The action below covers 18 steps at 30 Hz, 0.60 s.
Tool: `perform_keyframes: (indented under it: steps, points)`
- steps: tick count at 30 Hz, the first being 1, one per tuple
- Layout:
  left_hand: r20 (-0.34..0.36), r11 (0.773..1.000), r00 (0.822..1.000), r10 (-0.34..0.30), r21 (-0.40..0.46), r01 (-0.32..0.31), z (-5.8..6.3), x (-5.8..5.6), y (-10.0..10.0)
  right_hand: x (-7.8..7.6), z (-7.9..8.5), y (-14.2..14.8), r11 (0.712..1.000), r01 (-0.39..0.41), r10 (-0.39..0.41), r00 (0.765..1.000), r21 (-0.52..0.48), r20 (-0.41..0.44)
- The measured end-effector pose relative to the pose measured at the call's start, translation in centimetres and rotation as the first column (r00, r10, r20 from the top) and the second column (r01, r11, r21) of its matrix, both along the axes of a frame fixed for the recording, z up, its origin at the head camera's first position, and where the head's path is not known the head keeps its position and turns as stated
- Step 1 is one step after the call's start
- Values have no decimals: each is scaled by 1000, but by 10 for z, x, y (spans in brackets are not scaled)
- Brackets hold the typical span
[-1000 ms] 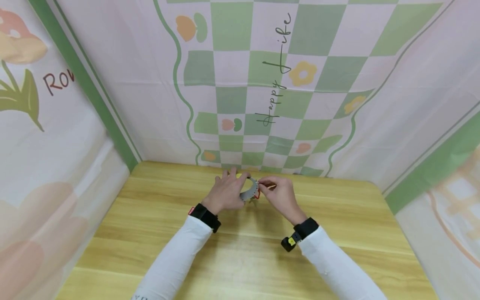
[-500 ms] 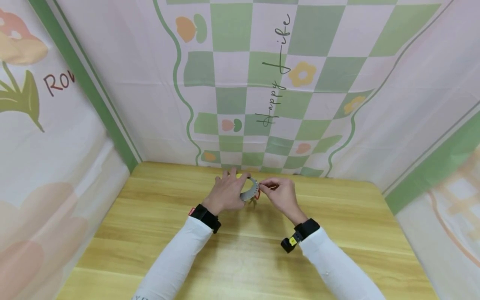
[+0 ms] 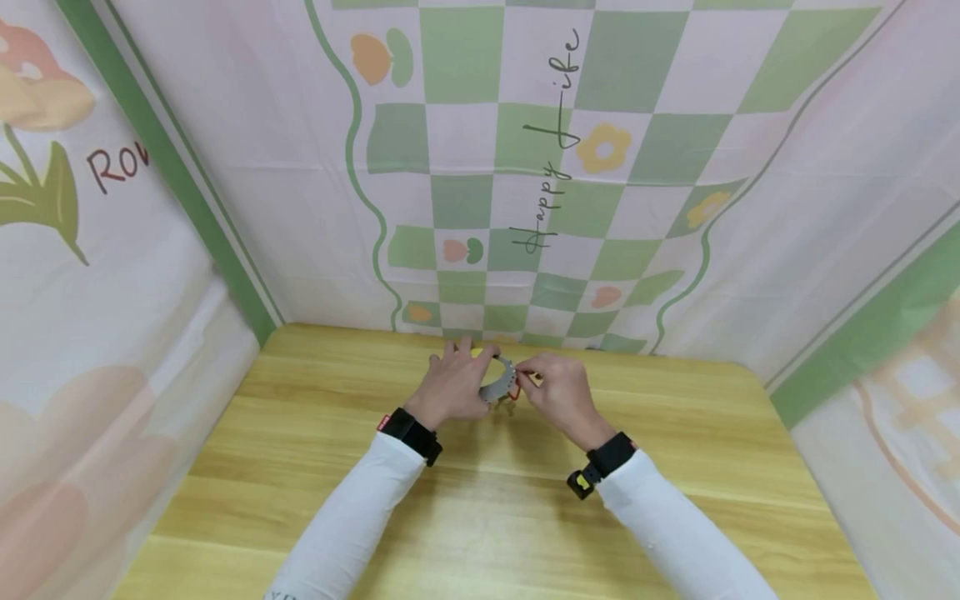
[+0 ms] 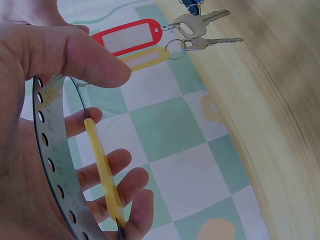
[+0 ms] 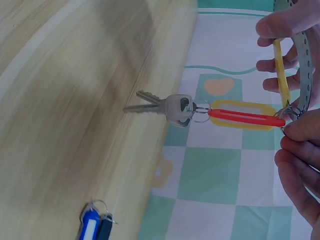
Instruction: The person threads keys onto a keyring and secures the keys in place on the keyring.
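— Hey, what've my hands got in the head view?

— Your left hand [image 3: 453,387] is curled round the grey band [image 3: 498,388] above the wood table [image 3: 480,517]; your right hand [image 3: 562,396] is pinching at its edge.

— Left wrist cam?

— Your fingers curl past the yellow handle [image 4: 104,170]; red tag [image 4: 129,37] and yellow tag [image 4: 146,59] show beyond your thumb, keys [image 4: 193,27] attached.

— Right wrist?

— You're pinching the wire rings [image 5: 289,112] beside the band, can't tell exactly which one tbh.

Head view bright — faint shadows, soft glare on the table [image 3: 487,521]; wrist views dimmer, perhaps hazy.
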<state>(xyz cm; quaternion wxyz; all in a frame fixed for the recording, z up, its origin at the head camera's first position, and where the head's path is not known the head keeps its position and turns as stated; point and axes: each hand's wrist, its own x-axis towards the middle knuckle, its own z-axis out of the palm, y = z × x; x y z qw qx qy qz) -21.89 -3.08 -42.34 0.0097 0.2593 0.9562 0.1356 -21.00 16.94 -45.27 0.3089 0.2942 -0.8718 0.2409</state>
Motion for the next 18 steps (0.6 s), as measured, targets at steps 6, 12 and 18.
perform_keyframes:
  steps: [6, 12, 18]
  points:
    - [9, 1000, 1000, 1, 2, -1, 0, 0, 0, -1, 1, 0, 993, -12, 26, 993, 121, -117]
    - [13, 1000, 1000, 5, -12, -4, 1, 1, 0, 0, -1, -1, 983, -23, 58, 980, 182, -190]
    - [8, 1000, 1000, 12, -18, -11, 0, 1, 0, 1, -1, -3, 983, -2, 36, 983, 182, -183]
